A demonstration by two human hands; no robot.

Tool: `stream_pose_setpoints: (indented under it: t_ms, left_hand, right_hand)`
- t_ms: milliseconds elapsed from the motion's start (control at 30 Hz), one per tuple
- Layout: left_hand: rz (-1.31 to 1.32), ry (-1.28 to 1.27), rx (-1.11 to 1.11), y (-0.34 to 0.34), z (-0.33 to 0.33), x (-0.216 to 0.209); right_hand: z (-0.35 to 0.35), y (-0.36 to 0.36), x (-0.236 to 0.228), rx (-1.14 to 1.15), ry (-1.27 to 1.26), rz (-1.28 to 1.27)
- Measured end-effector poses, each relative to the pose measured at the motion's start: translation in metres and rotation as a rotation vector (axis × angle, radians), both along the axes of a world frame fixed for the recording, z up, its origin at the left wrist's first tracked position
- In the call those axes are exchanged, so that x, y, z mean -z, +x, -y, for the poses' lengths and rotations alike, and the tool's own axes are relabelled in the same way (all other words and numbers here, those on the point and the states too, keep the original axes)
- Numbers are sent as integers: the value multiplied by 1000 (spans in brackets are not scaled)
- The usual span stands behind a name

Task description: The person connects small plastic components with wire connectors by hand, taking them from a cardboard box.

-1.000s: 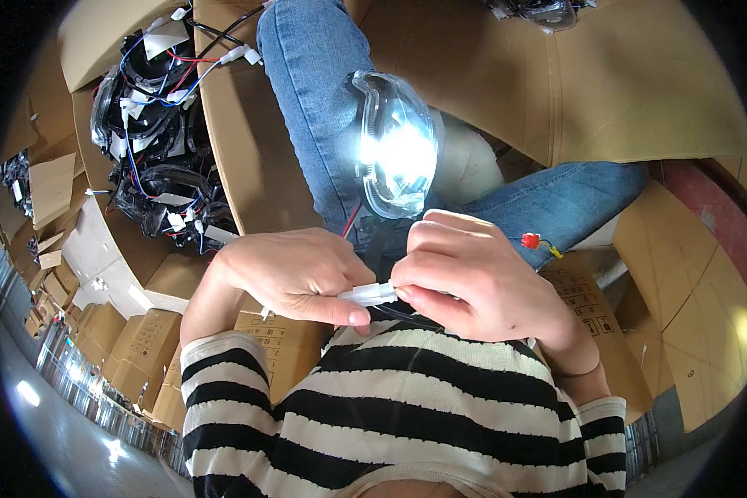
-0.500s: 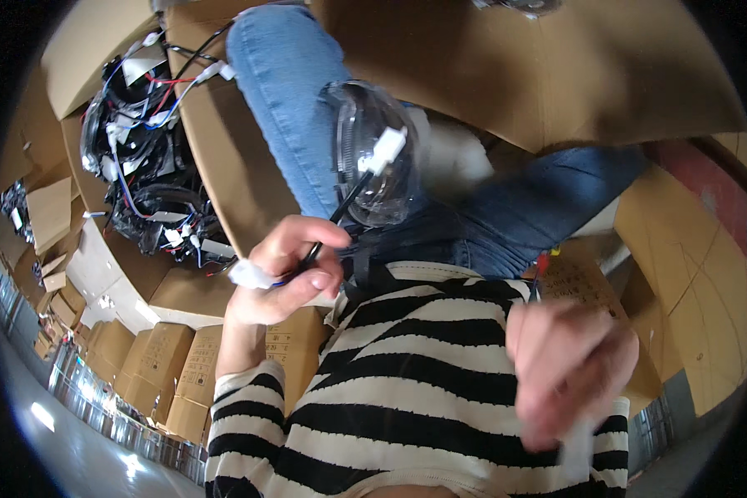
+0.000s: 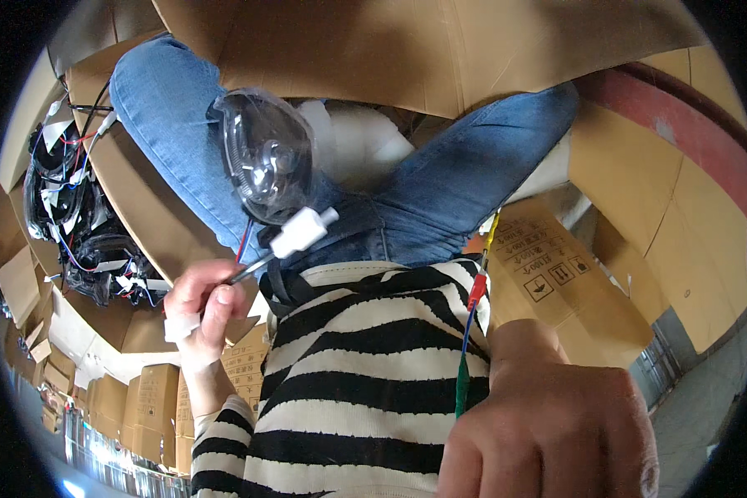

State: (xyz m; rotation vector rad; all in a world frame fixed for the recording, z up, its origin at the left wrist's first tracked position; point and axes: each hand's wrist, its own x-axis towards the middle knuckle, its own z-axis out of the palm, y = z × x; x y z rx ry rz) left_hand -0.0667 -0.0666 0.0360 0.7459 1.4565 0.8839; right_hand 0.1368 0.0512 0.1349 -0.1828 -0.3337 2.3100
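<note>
My left hand (image 3: 206, 311) is closed in a pinch around a black cable, near its end with a white plug connector (image 3: 300, 232). A white wrap or patch shows by the thumb. Just beyond the connector, a round lamp (image 3: 266, 158) with a clear lens, seemingly wrapped in film, rests against my thigh; red and blue wires come from its lower side. Large and close at the lower right is my right hand (image 3: 552, 423), knuckles bent; its fingertips and anything in them are out of sight. Beside it hang wires with yellow, red and green clip sleeves (image 3: 476, 292).
An open cardboard box (image 3: 124, 187) at the left holds several black lamps (image 3: 83, 216) with tangled wires. A broad cardboard flap (image 3: 373, 50) spans the far side. A closed carton (image 3: 556, 274) stands at the right, near a red curved edge (image 3: 681, 116). More cartons (image 3: 153, 407) line the lower left.
The view has shifted, so the lamp and box appear farther left. My right hand has come closer and lower. The clip wires now show fully, and the connector has tilted away from the lamp's lens.
</note>
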Motion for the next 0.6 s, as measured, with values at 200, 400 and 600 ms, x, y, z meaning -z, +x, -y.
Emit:
stream_pose_setpoints:
  t_ms: [200,400,600]
  left_hand:
    - [-179,43,-65,0,12,7]
    - [-100,84,-119,9,4,8]
    - [-215,56,-174,5,6,9]
  right_hand:
    - [-15,-3,11,-62,-3,-154]
    - [-15,-6,13,-77,-56,-243]
    - [-18,-3,17,-89,6,-250]
